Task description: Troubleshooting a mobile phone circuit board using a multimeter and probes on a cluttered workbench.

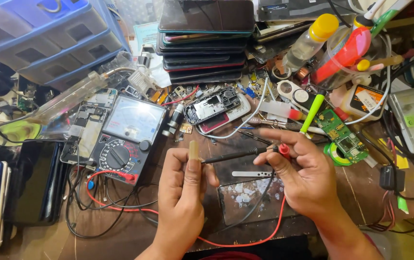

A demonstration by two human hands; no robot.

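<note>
Clutter covers the wooden workbench [120,231]; left hand [183,192] pinches a small strip [193,149], right hand [303,178] grasps probes [236,155].

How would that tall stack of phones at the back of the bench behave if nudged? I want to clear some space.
The stack of phones is many glossy slabs piled unevenly, so they would probably slide apart rather than move together. Likely heavy for its footprint. Loose parts crowd its base, and the opened phone lies just in front, so a push could scatter them.
</note>
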